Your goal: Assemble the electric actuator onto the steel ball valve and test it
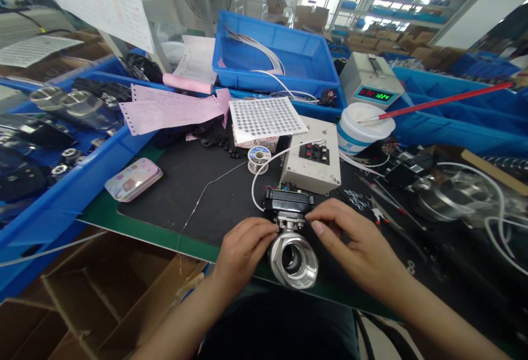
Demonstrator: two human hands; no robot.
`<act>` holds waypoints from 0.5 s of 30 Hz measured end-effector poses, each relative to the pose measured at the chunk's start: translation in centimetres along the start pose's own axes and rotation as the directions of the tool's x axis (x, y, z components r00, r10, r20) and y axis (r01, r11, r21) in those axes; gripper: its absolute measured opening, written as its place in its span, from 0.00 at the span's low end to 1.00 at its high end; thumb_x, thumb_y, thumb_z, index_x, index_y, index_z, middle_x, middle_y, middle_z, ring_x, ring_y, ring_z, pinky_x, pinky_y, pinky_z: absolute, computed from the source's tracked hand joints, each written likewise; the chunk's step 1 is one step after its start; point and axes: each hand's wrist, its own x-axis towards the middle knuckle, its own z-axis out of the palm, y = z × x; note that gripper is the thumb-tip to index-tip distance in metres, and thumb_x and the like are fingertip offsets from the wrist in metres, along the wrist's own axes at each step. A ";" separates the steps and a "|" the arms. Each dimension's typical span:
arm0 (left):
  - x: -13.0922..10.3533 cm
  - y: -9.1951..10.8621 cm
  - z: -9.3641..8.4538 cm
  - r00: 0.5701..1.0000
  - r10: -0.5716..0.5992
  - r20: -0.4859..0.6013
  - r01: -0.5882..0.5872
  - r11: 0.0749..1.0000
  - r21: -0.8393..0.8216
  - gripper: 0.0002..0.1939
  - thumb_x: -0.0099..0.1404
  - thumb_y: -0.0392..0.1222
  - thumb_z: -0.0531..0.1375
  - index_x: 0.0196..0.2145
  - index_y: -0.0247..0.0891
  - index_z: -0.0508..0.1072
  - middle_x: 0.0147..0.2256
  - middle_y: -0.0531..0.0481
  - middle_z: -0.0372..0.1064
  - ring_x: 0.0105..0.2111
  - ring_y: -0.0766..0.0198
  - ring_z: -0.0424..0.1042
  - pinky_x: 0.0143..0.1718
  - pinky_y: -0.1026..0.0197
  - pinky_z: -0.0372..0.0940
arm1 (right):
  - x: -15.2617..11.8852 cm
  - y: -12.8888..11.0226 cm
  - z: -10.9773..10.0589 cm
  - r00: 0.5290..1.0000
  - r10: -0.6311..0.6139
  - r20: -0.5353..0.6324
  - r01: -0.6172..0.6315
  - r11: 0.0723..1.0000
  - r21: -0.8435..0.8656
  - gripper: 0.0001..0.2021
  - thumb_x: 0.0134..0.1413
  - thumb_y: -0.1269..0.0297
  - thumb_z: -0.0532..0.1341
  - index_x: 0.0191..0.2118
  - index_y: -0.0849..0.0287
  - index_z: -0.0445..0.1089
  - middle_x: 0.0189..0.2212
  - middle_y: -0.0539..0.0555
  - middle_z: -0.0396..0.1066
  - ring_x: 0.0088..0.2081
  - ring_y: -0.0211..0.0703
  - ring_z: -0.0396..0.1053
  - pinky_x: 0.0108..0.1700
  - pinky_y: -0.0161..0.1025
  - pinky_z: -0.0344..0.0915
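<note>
A steel ball valve (293,261) with a black actuator (289,204) on top lies at the front edge of the dark mat. My left hand (243,247) is at the left of the valve's neck, thumb and fingers pressed together beside the mounting plate; what they pinch is too small to make out. On the right, my right hand (350,239) has thumb and index finger apart near the actuator's lower right corner, its other fingers curled. A white cable (254,189) runs from the actuator to the beige switch box (312,156) behind it.
Behind are a solder spool (259,160), a dot-printed sheet (266,118), a blue bin (276,52), a white tub (363,129) and a power supply (371,82). Pliers (378,211) and more valves (449,195) lie right. A floral case (134,180) sits left, beside parts bins.
</note>
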 end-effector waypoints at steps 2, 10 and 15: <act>0.1 -0.1 0.6 1.000 -0.025 -0.017 0.025 1.000 -0.014 0.05 0.62 0.32 0.59 0.37 0.36 0.72 0.32 0.50 0.74 0.33 0.67 0.74 0.37 0.66 0.70 | 0.2 0.3 0.5 0.998 -0.054 -0.015 0.054 0.998 -0.015 0.06 0.61 0.68 0.54 0.40 0.57 0.67 0.35 0.52 0.68 0.39 0.40 0.67 0.40 0.37 0.64; 0.3 -0.6 1.6 0.993 -0.069 -0.091 0.063 0.996 -0.066 0.04 0.59 0.32 0.62 0.33 0.36 0.72 0.30 0.52 0.74 0.31 0.67 0.74 0.37 0.67 0.69 | 1.2 1.2 1.2 0.937 -0.345 0.050 0.348 0.934 -0.083 0.06 0.60 0.69 0.54 0.42 0.59 0.65 0.38 0.54 0.72 0.41 0.42 0.66 0.44 0.42 0.61; 0.2 -0.3 1.2 0.981 -0.176 -0.084 0.159 0.970 -0.184 0.00 0.60 0.34 0.61 0.31 0.36 0.72 0.27 0.51 0.74 0.29 0.68 0.73 0.33 0.68 0.68 | 2.8 0.4 0.4 0.800 -0.547 0.244 0.586 0.800 -0.127 0.15 0.60 0.56 0.55 0.50 0.58 0.63 0.42 0.53 0.73 0.44 0.44 0.68 0.46 0.43 0.63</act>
